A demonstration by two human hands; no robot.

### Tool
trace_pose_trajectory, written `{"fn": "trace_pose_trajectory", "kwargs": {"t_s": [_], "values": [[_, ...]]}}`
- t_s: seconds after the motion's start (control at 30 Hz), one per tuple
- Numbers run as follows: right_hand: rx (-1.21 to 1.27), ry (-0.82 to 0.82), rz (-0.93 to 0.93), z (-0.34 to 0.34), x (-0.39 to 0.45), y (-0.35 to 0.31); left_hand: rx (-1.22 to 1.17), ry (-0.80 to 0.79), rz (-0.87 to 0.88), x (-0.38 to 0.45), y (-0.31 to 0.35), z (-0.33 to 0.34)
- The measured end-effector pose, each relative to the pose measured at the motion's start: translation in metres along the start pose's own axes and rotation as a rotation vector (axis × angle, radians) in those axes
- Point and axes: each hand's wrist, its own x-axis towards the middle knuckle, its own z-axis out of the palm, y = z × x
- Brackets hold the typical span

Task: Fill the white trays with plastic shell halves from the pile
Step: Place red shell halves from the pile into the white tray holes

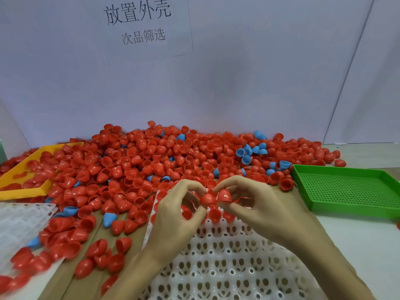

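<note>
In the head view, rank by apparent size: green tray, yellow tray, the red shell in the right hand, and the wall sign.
1. Wall sign, though it hangs farther back.
2. Green tray.
3. Yellow tray; shells cover part of it and the frame edge cuts it, so its rank against the green one is unsure.
4. Red shell pinched in the right hand, clearly smallest.

Glossy red plastic shell halves (138, 161); matt white plastic tray (227, 263); perforated green plastic tray (346, 189); paper sign (140, 24).

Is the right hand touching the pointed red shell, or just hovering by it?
Touching. The head view shows the right hand pinching the pointed red shell, index finger over its top and thumb under it.
</note>
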Motion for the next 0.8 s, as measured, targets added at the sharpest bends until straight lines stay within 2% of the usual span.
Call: {"fn": "trace_pose_trajectory", "kwargs": {"t_s": [0.23,0.6,0.8], "values": [[0.015,-0.003,-0.017,-0.002,0.002,0.002,-0.07,-0.033,0.056,0.0,0.001,-0.002],[0.184,-0.089,0.159,-0.012,0.001,0.002,-0.179,-0.07,-0.023,-0.001,-0.001,-0.002],[0.123,-0.043,0.055,-0.008,0.003,0.0,-0.173,-0.049,-0.063,-0.001,-0.006,-0.003]]}}
